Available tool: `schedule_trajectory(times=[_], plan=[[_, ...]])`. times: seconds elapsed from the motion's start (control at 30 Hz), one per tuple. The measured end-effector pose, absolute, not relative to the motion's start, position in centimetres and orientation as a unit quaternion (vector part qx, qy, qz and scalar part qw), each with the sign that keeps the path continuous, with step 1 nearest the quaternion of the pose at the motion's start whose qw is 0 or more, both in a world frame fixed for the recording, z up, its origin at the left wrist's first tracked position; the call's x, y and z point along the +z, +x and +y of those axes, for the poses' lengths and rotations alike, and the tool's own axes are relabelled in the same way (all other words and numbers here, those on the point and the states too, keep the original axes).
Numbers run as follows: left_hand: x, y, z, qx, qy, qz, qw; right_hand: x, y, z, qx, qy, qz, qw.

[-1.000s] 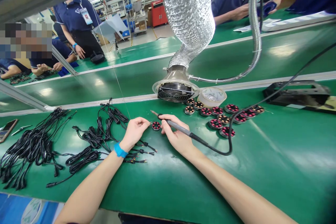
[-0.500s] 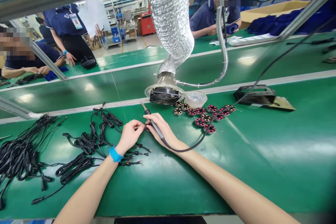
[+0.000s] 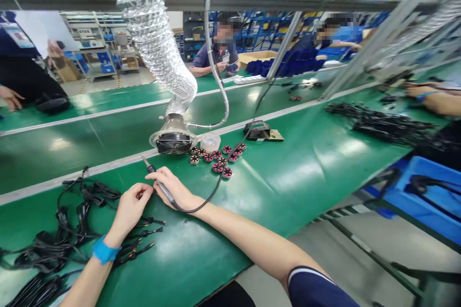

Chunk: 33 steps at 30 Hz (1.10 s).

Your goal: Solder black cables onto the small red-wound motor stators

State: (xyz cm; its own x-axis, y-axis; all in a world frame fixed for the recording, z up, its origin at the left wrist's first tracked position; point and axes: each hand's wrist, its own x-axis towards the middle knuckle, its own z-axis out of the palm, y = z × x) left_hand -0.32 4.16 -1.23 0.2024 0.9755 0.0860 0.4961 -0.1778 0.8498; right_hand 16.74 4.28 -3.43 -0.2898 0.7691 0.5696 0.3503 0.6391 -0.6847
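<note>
Green matting covered the long table [image 3: 201,249], and the slim black-handled soldering iron [image 3: 158,183] served as landmark. Nearest, black cable bundles [image 3: 54,249] lay left of it. The left hand [image 3: 130,207], blue-banded at the wrist, had its grip pinched together just left of the iron; what it pinched was too small to tell. The right hand [image 3: 173,191] was clamped on the iron's handle. Beyond the iron lay small round red-wound stators [image 3: 218,157] beside a silver ribbed extraction hose [image 3: 158,57].
</note>
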Motion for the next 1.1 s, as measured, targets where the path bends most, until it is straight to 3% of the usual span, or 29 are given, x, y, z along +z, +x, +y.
schedule_trajectory(times=[0.4, 0.73, 0.93, 1.1], plan=[[0.8, 0.4, 3.8, 0.303, 0.634, 0.564, 0.434, -4.1, 16.3, 3.5, 0.205, -0.392, -0.756, 0.482], [-0.5, 0.6, 4.0, 0.365, 0.551, 0.596, 0.456, -2.5, 17.2, 2.6, 0.244, -0.391, -0.689, 0.559], [-0.1, 0.5, 3.9, 0.349, 0.533, 0.611, 0.47, -1.5, 18.5, 2.4, 0.247, -0.468, -0.597, 0.603], [0.3, 0.6, 3.8, 0.325, 0.535, 0.619, 0.475, -1.3, 18.8, 2.2, 0.232, -0.45, -0.585, 0.633]])
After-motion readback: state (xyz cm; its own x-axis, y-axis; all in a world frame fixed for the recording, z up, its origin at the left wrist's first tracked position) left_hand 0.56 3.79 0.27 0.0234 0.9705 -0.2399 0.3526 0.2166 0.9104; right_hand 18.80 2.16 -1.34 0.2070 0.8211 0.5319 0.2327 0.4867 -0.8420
